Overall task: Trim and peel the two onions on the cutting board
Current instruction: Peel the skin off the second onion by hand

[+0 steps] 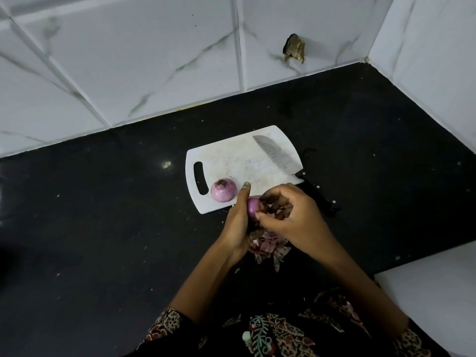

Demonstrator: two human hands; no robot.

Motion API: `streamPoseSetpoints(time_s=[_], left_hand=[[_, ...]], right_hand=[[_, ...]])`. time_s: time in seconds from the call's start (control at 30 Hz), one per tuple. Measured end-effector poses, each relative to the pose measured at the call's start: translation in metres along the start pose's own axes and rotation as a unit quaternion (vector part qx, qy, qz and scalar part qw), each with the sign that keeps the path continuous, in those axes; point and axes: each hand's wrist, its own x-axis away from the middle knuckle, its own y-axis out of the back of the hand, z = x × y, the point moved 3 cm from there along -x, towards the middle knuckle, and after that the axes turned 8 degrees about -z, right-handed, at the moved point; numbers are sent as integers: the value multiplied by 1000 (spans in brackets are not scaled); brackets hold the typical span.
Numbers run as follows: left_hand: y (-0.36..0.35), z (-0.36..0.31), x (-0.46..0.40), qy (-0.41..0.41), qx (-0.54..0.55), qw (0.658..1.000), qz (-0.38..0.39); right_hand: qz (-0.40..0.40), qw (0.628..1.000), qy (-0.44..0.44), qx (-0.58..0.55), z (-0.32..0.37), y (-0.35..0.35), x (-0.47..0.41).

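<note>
1. Peeling is under way: the left hand (238, 222) cups a purple onion (253, 207), fingers curled round it, just off the near edge of the cutting board (231, 155).
2. The right hand (288, 215) pinches loose skin at the onion's side, fingertips pressed together.
3. A second onion (223, 190), already bare, sits on the board just beyond the left hand.
4. A knife (280, 157) lies on the board beyond the right hand; torn peelings (268, 249) pile beneath both wrists.
5. Risk, as I judge it: the slick onion could slip from the left hand, or the skin could tear short.
</note>
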Motion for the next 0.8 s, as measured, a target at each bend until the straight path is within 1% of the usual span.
streamPoseSetpoints(time_s=[0.13, 0.2, 0.27, 0.37, 0.47, 0.53, 0.63, 0.8], left_hand=[[-3, -2, 0, -2, 9, 1000, 5], [-5, -3, 3, 1, 11, 1000, -1], [-6, -1, 4, 8, 15, 1000, -7], [-5, -2, 2, 1, 3, 1000, -12], [-5, -5, 3, -7, -6, 1000, -24], [-6, -5, 3, -13, -15, 1000, -15], [-5, -4, 3, -19, -10, 1000, -2], [-1, -2, 4, 2, 1, 1000, -7]], right_hand=[[-39, 999, 18, 9, 1, 2, -2], [-56, 998, -6, 16, -5, 5, -5], [-61, 997, -36, -8, -9, 7, -6], [-52, 996, -54, -43, -8, 4, -2], [-37, 998, -45, -28, -3, -1, 0], [-36, 998, -48, -13, -2, -1, 0], [-21, 996, -71, -40, -4, 2, -1], [-9, 997, -69, -44, -5, 1, -1]])
